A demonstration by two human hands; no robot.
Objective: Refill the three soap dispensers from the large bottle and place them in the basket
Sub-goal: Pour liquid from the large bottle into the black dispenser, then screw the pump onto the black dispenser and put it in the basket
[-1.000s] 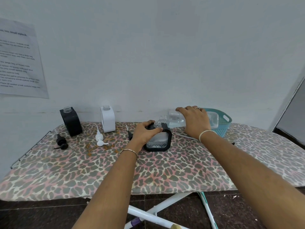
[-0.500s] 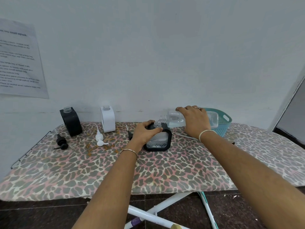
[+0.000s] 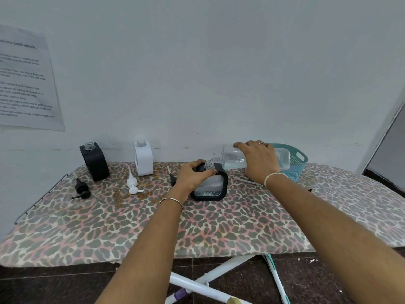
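Observation:
A black-framed clear dispenser stands uncapped at the middle of the board, and my left hand grips its top left shoulder. My right hand holds the large clear bottle tipped on its side, mouth just above the dispenser's neck. A black dispenser and a white dispenser stand uncapped by the wall at the left. The teal basket sits behind my right hand.
A black pump head and a white pump head lie on the leopard-print ironing board. Another dark pump lies by my left hand. A thin white tube lies near my right wrist. A paper sheet hangs on the wall.

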